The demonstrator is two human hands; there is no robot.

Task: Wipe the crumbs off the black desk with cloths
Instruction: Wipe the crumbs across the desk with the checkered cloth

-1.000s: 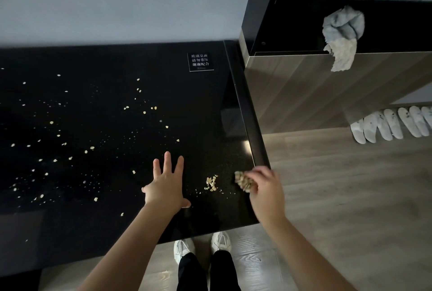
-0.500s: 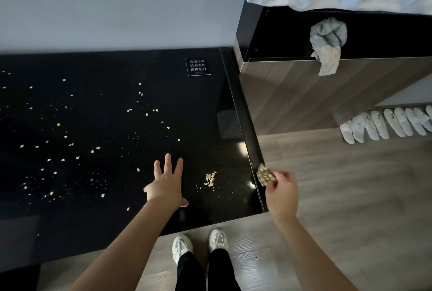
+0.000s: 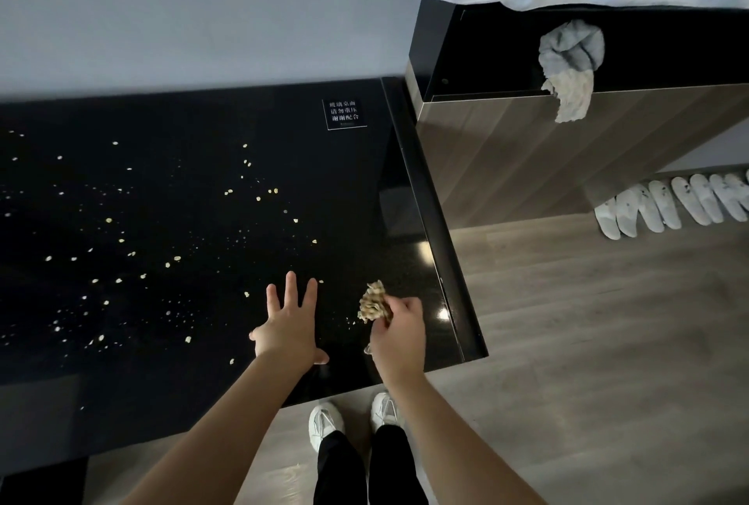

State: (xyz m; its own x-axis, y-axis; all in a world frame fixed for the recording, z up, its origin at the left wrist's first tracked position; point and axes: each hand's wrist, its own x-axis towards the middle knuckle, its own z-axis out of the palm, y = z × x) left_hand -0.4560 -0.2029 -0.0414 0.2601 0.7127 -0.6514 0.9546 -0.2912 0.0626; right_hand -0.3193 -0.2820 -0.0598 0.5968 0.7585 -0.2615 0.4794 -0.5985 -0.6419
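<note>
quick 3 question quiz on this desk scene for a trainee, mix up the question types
1. True or false: the left hand lies on the black desk with its fingers spread and straight.
2. Multiple choice: the right hand holds A) nothing, B) a tan clump, C) a spray bottle.
3. Short answer: do most of the scattered crumbs lie to the left or to the right of the left hand?

Key: 1 true; 2 B; 3 left.
</note>
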